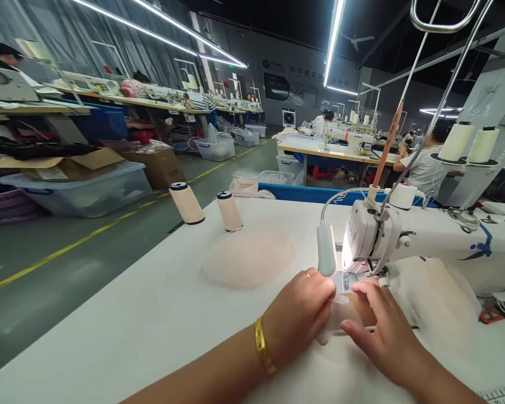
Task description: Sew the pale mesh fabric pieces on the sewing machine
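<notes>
A white sewing machine (pixel 370 230) stands at the right of the white table, its small lamp (pixel 327 248) lit beside the needle area. My left hand (pixel 302 310), with a ring and a gold bracelet, is closed on pale sheer fabric (pixel 340 314) just in front of the machine's plate. To its right my right hand (pixel 381 322) has thumb and fingers apart, curved over the fabric's right side near the presser foot. More sheer fabric (pixel 437 308) lies under the machine arm. The needle itself cannot be made out.
Two pink thread cones (pixel 187 203) stand at the table's far left edge, near a round pale fabric piece (pixel 250 258). A red-handled tool (pixel 491 315) and cables lie at the right. A person (pixel 425 163) sits beyond the machine; boxes and bins (pixel 84 188) line the left aisle.
</notes>
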Tool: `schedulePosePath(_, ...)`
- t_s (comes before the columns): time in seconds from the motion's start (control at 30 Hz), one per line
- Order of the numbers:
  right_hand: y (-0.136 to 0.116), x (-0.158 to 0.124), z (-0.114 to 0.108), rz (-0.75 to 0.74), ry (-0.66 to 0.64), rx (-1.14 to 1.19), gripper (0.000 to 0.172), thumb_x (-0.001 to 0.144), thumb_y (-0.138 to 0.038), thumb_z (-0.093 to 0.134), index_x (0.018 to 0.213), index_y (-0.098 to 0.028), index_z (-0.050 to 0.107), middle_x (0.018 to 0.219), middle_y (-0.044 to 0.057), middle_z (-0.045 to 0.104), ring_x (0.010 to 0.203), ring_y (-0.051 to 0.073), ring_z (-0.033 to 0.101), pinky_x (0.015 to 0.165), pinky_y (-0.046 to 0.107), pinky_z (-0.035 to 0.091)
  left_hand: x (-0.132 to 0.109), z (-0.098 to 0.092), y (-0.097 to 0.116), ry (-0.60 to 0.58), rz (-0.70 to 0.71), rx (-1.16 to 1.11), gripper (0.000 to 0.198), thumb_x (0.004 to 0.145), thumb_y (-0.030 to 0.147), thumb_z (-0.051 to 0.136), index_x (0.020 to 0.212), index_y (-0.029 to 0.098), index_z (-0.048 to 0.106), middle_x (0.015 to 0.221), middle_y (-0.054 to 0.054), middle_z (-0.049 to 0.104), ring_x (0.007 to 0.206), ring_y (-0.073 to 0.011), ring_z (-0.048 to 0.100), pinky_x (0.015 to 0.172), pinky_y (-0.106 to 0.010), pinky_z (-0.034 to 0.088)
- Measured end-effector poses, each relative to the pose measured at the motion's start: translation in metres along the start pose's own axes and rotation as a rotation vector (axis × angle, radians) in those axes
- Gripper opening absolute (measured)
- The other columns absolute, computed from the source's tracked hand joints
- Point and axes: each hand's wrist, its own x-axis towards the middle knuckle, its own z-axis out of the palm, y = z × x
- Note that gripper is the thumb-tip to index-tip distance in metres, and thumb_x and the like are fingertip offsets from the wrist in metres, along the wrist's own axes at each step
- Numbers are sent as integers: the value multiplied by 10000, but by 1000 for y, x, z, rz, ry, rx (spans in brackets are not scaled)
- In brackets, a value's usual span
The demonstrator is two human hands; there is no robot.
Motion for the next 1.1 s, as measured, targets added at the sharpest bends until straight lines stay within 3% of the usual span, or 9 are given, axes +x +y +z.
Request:
schedulePosePath(0.07, 2, 2, 3, 48, -28, 11, 266, 1046, -492, 551, 1164, -259, 600, 1064, 62, 675, 943, 246, 647, 759, 346, 555, 0, 0, 5, 43, 32, 0, 232, 926, 52, 418, 784, 218, 495, 738, 6, 610, 613, -169, 461, 634, -308, 404)
schedulePosePath(0.17, 3, 5, 6, 7, -49, 34, 241, 1078, -358, 473, 901, -242, 589, 839, 8, 631, 777, 194, 605, 698, 302, 504, 0, 1, 9, 102, 61, -12, 253, 959, 63, 406, 791, 221, 511, 786, 1, 652, 667, -174, 521, 684, -313, 435)
schedulePosePath(0.33, 3, 6, 9, -99, 11, -8, 289, 1070, -293, 453, 791, -233, 496, 744, -13, 568, 696, 171, 544, 633, 273, 435, -1, 2, 12, 213, 110, 12, 259, 974, 114, 488, 1127, 243, 652, 1056, -46, 726, 839, -204, 625, 816, -344, 497)
schedulePosePath(0.4, 3, 7, 9, -117, 15, -12, 301, 1073, -281, 435, 777, -235, 472, 736, -14, 562, 687, 168, 536, 628, 272, 428, -2, 3, 12, 253, 117, 37, 297, 973, 120, 504, 1165, 262, 679, 1097, -59, 721, 868, -212, 636, 852, -357, 506)
schedulePosePath(1.1, 4, 6, 12, -103, 26, 41, 267, 1077, -264, 438, 832, -236, 539, 768, -13, 595, 718, 167, 549, 668, 278, 437, -2, 7, 13, 263, 100, 15, 301, 982, 88, 490, 869, 245, 721, 1049, -53, 743, 845, -200, 639, 837, -361, 491)
